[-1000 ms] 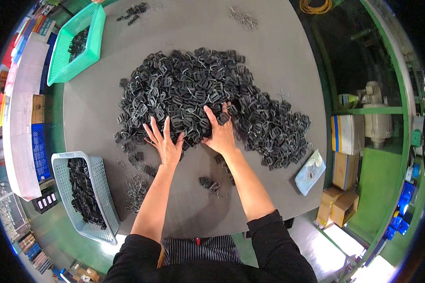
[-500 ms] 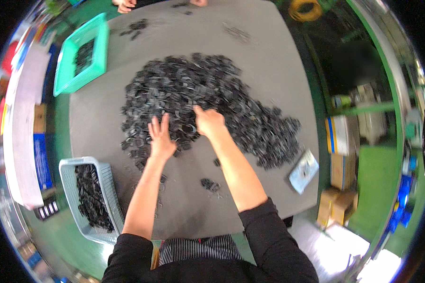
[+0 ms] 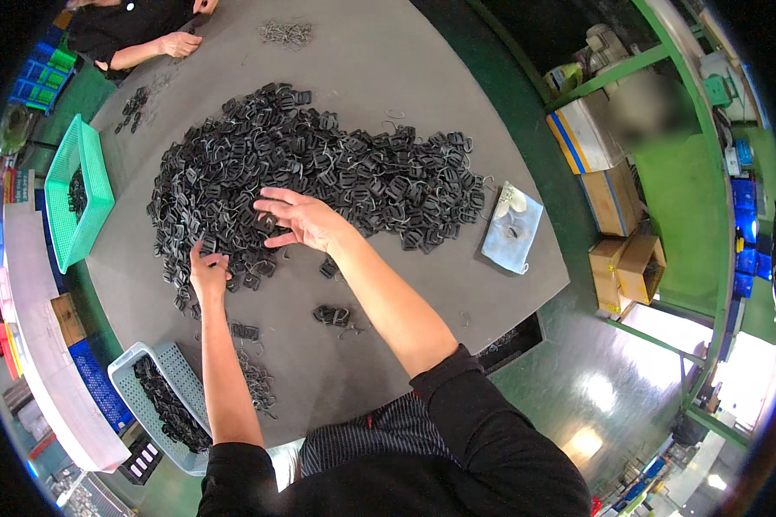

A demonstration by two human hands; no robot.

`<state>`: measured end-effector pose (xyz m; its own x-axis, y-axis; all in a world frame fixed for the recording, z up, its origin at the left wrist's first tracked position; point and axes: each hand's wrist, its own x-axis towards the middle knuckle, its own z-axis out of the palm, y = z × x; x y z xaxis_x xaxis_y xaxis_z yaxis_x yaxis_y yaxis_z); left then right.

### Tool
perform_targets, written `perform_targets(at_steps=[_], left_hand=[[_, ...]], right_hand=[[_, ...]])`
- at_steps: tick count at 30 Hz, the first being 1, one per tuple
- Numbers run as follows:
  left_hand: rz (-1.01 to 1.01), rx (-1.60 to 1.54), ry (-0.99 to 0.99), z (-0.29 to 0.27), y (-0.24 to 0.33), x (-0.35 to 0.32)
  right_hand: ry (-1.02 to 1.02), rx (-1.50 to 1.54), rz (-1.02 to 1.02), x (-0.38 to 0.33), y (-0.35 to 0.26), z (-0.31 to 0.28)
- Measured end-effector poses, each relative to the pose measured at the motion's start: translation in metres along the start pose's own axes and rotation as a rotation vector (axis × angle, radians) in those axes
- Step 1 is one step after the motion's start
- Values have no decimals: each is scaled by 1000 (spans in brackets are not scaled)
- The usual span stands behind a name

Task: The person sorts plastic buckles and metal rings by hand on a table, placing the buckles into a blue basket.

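A wide heap of black plastic buckles [image 3: 259, 146], many with thin metal hooks, lies across the table. My right hand [image 3: 315, 222] is over the near middle of the heap, fingers spread and thumb apart. A dark buckle [image 3: 267, 223] shows between its fingertips, but no firm grip on it is visible. At the heap's near left edge is my left hand [image 3: 209, 274], its index finger stretched out and its thumb apart, touching or just above the buckles. A few loose buckles [image 3: 331, 316] lie nearer to me, right of my left forearm.
A grey-blue basket [image 3: 200, 394] of black parts stands at the near left, a green basket [image 3: 103, 207] farther off. Metal hooks [image 3: 257, 383] lie beside my left forearm. A light-blue packet [image 3: 513, 233] sits at the right edge. Another person's hand [image 3: 181, 44] rests at the far left.
The view has turned and shifted, bringing the other person's arm into sight. My right hand's fingers have gone from mostly curled to spread. My left hand has moved to the heap's near left edge.
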<state>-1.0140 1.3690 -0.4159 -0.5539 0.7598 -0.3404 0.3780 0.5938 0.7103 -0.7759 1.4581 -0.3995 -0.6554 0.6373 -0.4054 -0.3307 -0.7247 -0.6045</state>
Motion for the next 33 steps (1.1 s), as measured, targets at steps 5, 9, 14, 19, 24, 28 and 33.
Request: perform_targets(at_steps=[5,9,14,19,24,28,33], left_hand=[[0,-259,30,21,12,-7],[359,-25,191,35,14,-18],[420,-84,133,71,51,-77],[729,-8,68,86,51,-87],[777,70,71,87,54,-93],[1223,336,-504,127,47,-123],[1769,491,-604,219,85,-163]], right_hand=[[37,-121,15,-10,7,8],[24,-635,-244,21,40,-11],[175,-611,-155,13,33,3],[90,-190,96,-11,6,19],[268,-347,-78,-61,-32,10],[868,-912,-686,-77,-72,-95],[1115,-1435,-693,-102,-100,-226]])
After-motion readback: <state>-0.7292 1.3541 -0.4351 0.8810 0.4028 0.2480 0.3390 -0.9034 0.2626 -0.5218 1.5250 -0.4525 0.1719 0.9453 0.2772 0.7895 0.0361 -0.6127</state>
